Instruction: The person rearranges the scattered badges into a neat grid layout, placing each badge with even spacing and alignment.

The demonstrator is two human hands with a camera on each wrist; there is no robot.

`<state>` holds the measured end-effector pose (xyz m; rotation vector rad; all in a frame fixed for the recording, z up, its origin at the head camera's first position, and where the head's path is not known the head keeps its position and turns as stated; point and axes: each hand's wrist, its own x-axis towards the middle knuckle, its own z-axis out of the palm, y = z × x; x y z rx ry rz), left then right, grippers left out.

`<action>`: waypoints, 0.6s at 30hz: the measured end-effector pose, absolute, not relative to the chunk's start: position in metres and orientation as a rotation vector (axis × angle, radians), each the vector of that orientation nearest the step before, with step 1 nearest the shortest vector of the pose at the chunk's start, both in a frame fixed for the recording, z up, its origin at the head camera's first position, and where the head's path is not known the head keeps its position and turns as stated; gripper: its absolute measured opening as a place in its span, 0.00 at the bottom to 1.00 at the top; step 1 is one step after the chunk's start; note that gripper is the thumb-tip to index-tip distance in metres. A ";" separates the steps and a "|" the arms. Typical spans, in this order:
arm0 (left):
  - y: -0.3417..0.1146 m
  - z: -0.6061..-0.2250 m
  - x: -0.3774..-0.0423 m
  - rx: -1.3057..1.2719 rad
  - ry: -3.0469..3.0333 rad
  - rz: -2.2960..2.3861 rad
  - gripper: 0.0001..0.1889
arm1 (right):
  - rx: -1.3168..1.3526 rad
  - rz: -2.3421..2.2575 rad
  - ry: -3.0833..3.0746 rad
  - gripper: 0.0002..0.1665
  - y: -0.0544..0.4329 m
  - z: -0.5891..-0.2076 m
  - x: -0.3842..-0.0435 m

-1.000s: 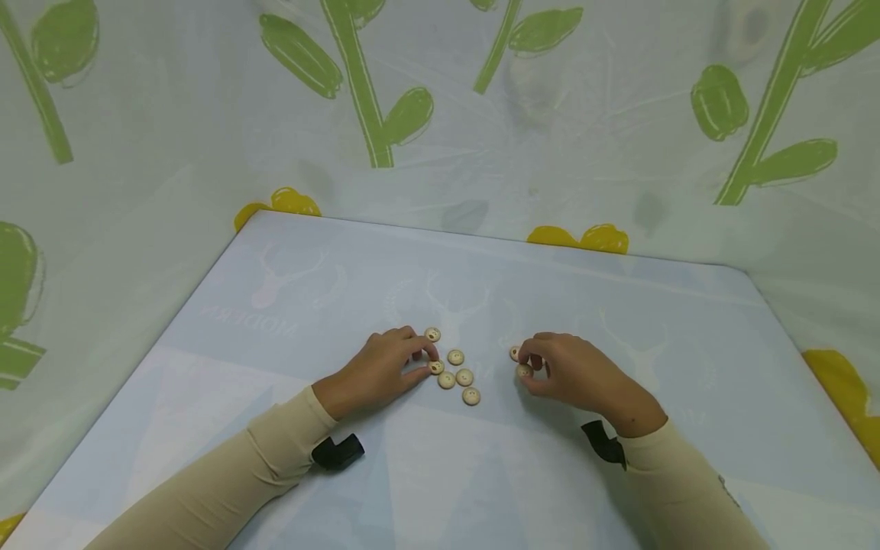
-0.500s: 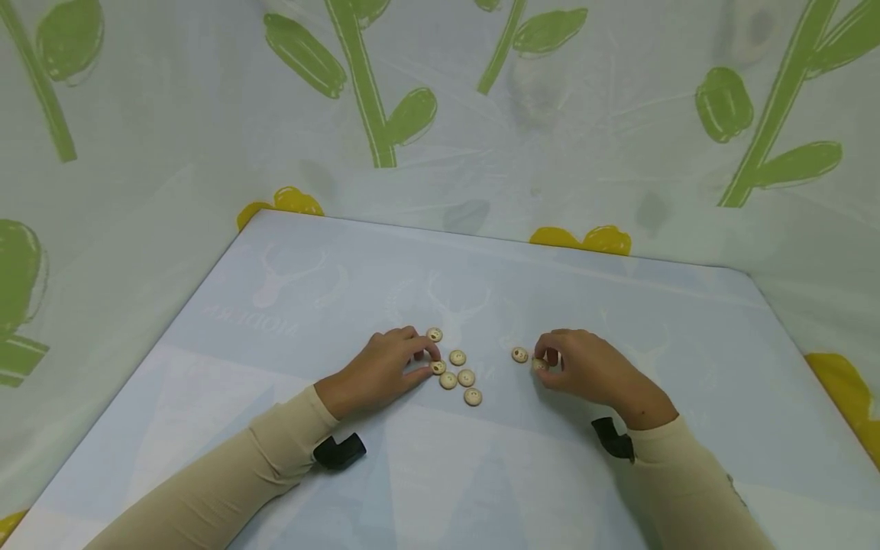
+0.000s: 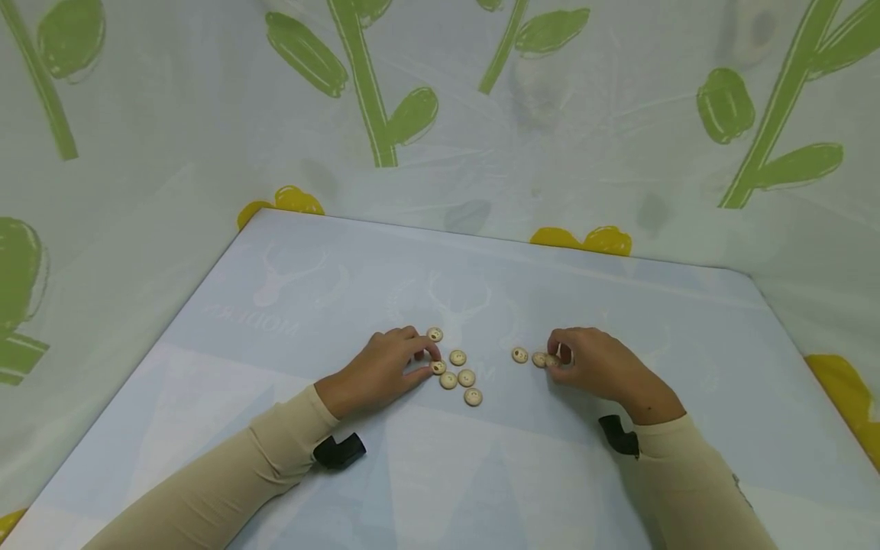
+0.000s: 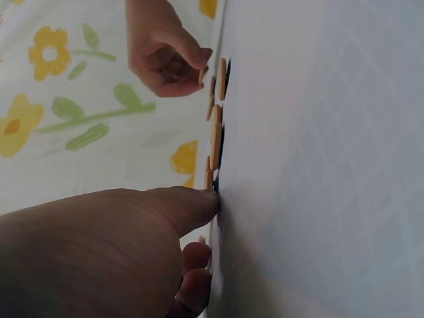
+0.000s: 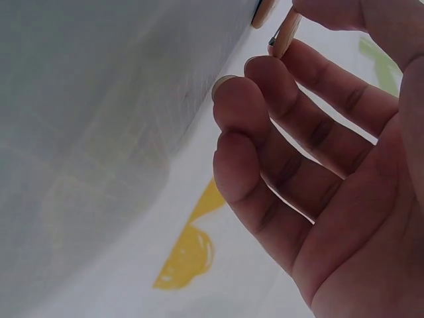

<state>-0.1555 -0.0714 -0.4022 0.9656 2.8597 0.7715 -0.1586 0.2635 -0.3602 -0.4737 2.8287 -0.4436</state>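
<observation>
Round pale wooden buttons lie on the table in two groups. My left hand [image 3: 381, 367] holds a button [image 3: 438, 367] at its edge between thumb and forefinger, flat on the table. Around it lie several others, such as a button [image 3: 457, 357] to its right and a button [image 3: 473, 396] closer to me. Farther right, my right hand [image 3: 594, 370] pinches a button [image 5: 287, 32] between thumb and forefinger, tilted up in the right wrist view. Just left of those fingertips, two more rest in a row: a near one [image 3: 539, 360] and a farther one [image 3: 519, 355].
The pale blue table [image 3: 440, 473] carries faint deer-head prints. Behind it hangs a white cloth [image 3: 206, 114] with green stems and yellow flowers. A black wrist mount [image 3: 339, 452] sits under the left cuff, another mount [image 3: 619, 437] under the right.
My right hand has moved rightward, leaving a button on the table beside the first one, with another now between its fingertips. My left hand has stayed in place on its button.
</observation>
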 end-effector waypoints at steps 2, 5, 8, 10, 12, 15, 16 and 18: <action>-0.072 -0.402 -0.156 0.960 2.857 0.773 0.08 | -0.461 -0.449 2.823 0.05 0.264 -0.360 -0.159; -0.071 -0.402 -0.156 0.957 2.856 0.774 0.08 | -0.434 -0.450 2.816 0.05 0.265 -0.360 -0.160; -0.071 -0.402 -0.156 0.949 2.855 0.770 0.08 | -0.419 -0.454 2.807 0.06 0.266 -0.359 -0.160; -0.071 -0.402 -0.156 0.945 2.855 0.768 0.08 | -0.420 -0.459 2.801 0.06 0.267 -0.360 -0.161; -0.071 -0.402 -0.156 0.943 2.854 0.769 0.08 | -0.417 -0.456 2.801 0.06 0.267 -0.360 -0.161; -0.071 -0.402 -0.156 0.944 2.855 0.772 0.08 | -0.423 -0.446 2.805 0.05 0.269 -0.361 -0.161; -0.071 -0.402 -0.156 0.945 2.855 0.773 0.08 | -0.424 -0.443 2.807 0.05 0.269 -0.361 -0.160; -0.071 -0.402 -0.156 0.948 2.855 0.771 0.08 | -0.427 -0.439 2.814 0.05 0.270 -0.362 -0.161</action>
